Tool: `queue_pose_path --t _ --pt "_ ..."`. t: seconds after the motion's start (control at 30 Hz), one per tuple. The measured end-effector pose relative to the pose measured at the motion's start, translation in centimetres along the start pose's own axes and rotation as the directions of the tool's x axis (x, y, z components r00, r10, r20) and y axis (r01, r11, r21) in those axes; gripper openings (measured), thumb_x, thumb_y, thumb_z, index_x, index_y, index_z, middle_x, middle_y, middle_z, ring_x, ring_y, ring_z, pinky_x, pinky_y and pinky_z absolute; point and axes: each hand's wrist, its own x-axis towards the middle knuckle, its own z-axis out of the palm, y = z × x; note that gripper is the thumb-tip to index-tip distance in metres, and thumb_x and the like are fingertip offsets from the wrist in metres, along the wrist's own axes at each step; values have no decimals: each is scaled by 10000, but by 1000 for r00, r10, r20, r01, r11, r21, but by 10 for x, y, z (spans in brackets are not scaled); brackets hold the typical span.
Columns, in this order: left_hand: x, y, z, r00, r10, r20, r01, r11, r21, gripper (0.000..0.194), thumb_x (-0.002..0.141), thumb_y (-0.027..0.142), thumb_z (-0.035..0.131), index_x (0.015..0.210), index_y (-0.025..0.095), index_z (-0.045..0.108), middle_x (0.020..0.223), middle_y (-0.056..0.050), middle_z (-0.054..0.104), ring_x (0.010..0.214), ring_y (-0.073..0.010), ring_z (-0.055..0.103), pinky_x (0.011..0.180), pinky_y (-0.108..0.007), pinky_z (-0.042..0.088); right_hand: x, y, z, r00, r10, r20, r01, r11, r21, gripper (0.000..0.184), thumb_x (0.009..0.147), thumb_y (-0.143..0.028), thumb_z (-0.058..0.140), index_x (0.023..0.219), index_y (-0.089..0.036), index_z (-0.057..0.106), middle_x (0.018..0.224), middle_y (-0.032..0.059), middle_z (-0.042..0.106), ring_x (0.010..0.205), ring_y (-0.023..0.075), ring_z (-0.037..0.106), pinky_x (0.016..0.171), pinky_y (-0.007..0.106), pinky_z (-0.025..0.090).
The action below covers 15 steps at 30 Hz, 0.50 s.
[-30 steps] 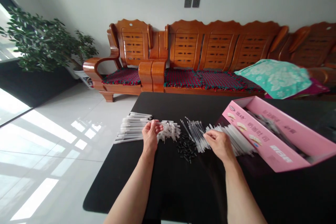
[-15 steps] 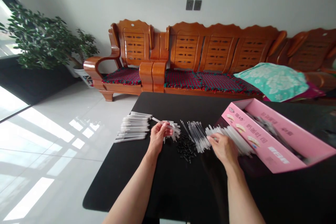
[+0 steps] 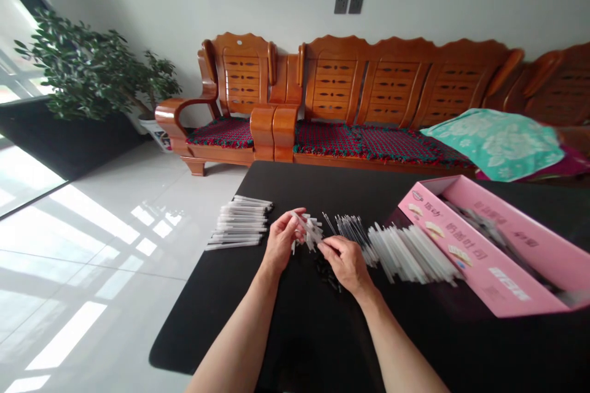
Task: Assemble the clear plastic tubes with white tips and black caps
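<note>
My left hand is closed round a translucent white pen barrel above the table. At that barrel's right end, my right hand has thumb and forefinger pinched together; what lies between them is too small to make out. Beneath and behind the hands is a heap of short white pen parts. Small black pen caps lie partly hidden under my right hand. Just right of it are thin pen refills with silvery tips, then a row of translucent pen barrels.
White pens with dark ends lie side by side near the left edge of the black table. A pink open box with grey contents stands on the right. Behind the table is a wooden sofa.
My right hand has moved left from between the refills and the barrels to the end of the barrel in my left hand. The view has shifted slightly.
</note>
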Motion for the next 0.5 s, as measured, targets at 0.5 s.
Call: queue_pose_path --t 0.5 --pt "1 -8 7 996 -66 -64 63 997 -45 335 718 404 824 839 100 752 593 -15 636 499 -82 542 527 -200 429 -1 2 5 970 176 165 -218 932 290 437 970 -493 454 740 -170 637 538 -35 415 504 112 356 504 247 242"
